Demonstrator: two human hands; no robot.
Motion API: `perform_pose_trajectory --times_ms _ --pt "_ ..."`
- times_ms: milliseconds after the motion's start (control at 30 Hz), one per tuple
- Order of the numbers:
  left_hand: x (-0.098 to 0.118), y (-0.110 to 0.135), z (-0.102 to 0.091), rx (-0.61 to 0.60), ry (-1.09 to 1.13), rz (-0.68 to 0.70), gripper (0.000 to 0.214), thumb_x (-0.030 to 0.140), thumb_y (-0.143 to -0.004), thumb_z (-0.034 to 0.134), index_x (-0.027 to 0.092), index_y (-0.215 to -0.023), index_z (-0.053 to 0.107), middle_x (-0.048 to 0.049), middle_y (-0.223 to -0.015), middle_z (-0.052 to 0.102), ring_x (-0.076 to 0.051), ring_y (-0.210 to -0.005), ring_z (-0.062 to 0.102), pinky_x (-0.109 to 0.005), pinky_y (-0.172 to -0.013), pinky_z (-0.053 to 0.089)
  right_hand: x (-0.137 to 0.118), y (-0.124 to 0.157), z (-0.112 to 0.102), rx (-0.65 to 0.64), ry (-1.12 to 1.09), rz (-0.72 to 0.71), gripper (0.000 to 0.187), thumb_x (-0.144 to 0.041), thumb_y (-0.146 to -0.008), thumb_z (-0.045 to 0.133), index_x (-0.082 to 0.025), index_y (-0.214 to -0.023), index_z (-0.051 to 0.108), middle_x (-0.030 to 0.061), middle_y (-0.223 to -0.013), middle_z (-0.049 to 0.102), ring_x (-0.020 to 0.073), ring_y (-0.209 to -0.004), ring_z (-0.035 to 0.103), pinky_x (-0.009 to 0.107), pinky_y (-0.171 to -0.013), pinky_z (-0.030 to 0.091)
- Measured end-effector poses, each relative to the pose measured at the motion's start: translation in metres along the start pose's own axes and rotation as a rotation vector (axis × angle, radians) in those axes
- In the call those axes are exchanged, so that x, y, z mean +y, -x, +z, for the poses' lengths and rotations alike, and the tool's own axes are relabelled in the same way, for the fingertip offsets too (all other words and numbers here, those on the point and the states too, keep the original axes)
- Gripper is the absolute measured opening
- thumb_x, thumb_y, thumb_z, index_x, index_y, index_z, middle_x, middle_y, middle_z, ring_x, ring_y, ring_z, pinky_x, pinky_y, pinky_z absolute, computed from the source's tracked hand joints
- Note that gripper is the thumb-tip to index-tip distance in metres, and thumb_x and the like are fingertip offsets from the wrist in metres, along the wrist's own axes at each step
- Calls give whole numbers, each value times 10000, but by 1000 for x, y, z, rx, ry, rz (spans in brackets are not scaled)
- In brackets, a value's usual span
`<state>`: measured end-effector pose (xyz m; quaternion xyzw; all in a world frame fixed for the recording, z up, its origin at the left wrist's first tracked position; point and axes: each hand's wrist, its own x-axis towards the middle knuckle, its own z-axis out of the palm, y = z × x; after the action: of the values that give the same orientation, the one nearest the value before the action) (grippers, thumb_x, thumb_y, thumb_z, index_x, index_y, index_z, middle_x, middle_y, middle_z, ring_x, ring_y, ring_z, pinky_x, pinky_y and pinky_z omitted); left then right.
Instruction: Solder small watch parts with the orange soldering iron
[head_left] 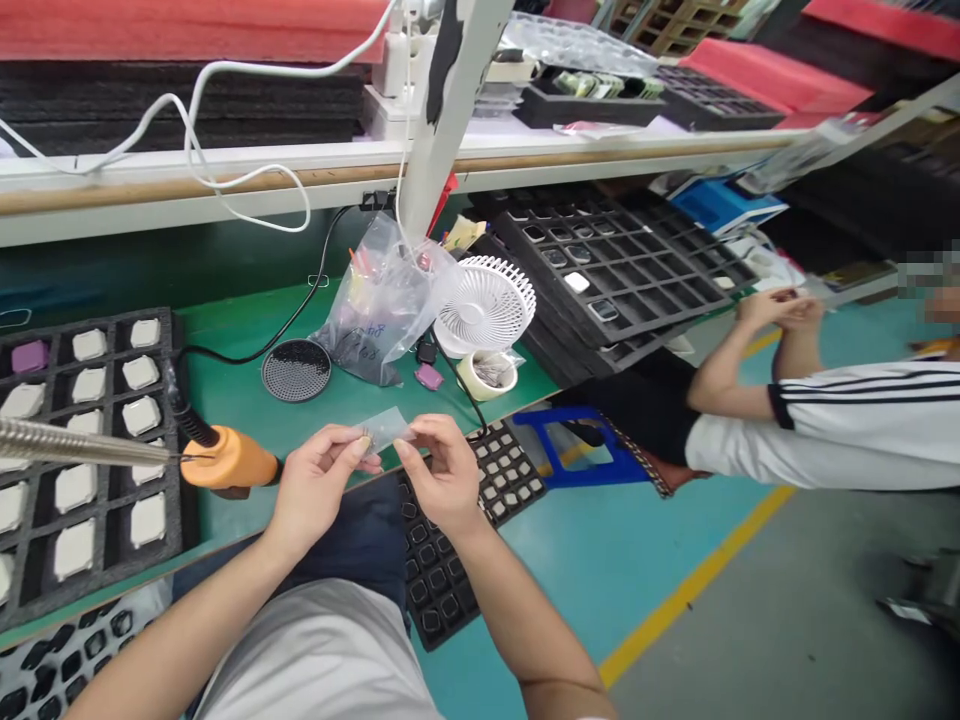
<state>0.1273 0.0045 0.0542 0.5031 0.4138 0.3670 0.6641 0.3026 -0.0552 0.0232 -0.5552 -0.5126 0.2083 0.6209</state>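
Between my two hands, over the front edge of the green bench, is a small clear plastic bag. My left hand pinches its left end between thumb and fingers, and tiny dark bits show near the thumb, too small to name. With thumb and forefinger, my right hand grips the bag's right end. To the left of my left hand is an orange-bodied tool on a metal coil. A round black mesh dish lies just beyond my hands.
A foam tray of pale square cases fills the bench's left. Behind my hands stand a large plastic bag, a white fan and a cream cup of small parts. Compartment trays stack at right. Another person sits beyond a blue stool.
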Motion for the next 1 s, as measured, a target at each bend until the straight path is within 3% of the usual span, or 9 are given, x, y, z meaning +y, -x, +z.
perform_pose_trajectory --times_ms 133,400,700,1000 --pt "2 -3 -3 -1 -7 -19 382 528 -907 793 161 -994 734 -41 -807 781 -181 -719 766 -329 -780 647 -3 -3 -3 -47 28 -28 187 -348 -998 698 -180 -1078 699 31 -1053 716 143 -889 689 313 -767 623" --pt "-1 -7 -5 4 -33 8 365 494 -937 781 143 -1015 717 -4 -790 743 -134 -680 707 -318 -728 624 1 1 -2 -8 30 -30 216 -358 -1007 685 -189 -1142 691 35 -1071 722 144 -887 697 322 -777 630" --pt "2 -10 -6 33 -106 89 314 451 -966 756 145 -1031 733 -9 -892 707 -111 -712 652 -287 -700 588 16 8 10 22 -43 122 225 -386 -1003 687 -188 -1109 702 46 -1105 727 163 -952 701 357 -839 632" --pt "3 -12 -10 114 -118 111 325 419 -948 783 148 -1118 724 -8 -885 724 -131 -768 684 -307 -751 603 24 1 22 -160 -319 352 278 -389 -990 707 -176 -1167 675 46 -1104 708 138 -862 687 277 -687 616"
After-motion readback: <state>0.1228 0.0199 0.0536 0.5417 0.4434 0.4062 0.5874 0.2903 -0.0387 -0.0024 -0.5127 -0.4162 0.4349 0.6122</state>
